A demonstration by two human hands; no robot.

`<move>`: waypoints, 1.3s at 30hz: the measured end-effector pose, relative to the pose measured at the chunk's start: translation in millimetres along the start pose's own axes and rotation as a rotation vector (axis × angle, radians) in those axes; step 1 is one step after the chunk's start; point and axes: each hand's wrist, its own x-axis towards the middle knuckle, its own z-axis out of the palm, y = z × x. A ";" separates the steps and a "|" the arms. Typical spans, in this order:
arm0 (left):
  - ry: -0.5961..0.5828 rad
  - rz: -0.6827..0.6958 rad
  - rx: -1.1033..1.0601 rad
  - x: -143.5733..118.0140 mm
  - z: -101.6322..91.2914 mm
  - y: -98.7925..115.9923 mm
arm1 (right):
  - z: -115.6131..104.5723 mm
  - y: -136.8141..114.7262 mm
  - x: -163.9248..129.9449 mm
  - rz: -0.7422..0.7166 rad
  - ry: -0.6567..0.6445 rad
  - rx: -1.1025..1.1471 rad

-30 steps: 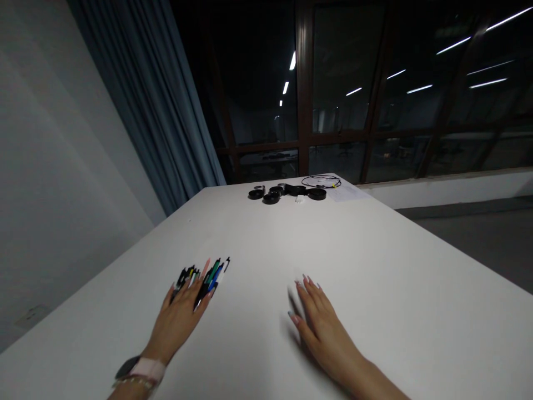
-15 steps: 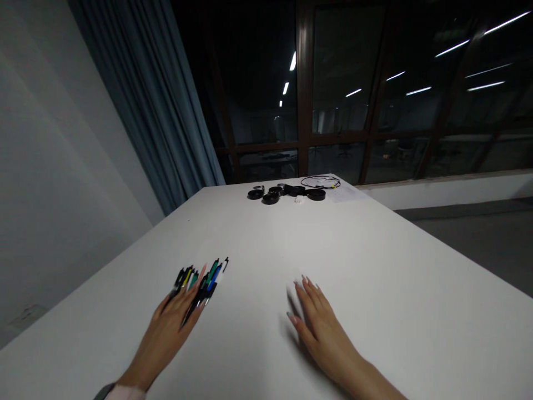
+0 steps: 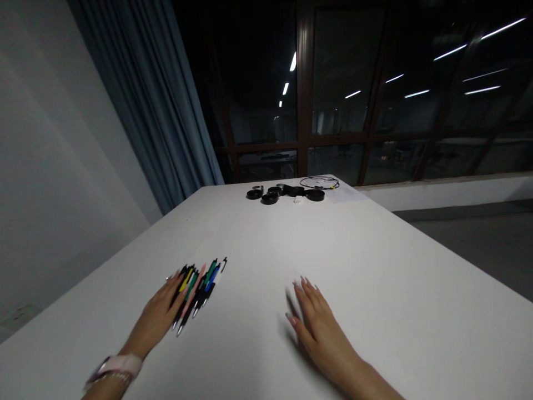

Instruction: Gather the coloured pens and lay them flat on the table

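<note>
The left hand (image 3: 160,314) lies flat on the white surface (image 3: 375,266) with its fingers stretched out and holding nothing; its fingertips touch the left edge of a bunch of pens (image 3: 197,286). The pens lie side by side on the surface, just to the right of this hand and a little beyond it, with green, blue, yellow, pink and black bodies, their tips pointing back toward the person. On the left wrist there is a watch (image 3: 114,368) with a light strap. The right hand (image 3: 318,325) rests well apart from the pens, palm down, fingers open and empty. Far beyond both hands, at the far end of the surface, are several black round things (image 3: 287,193), a thin cable (image 3: 320,181) and a sheet of paper (image 3: 347,193).
</note>
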 end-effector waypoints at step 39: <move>-0.077 0.173 0.078 -4.7 -34.6 14.2 | -3.6 -2.2 0.8 -0.012 -0.036 -0.018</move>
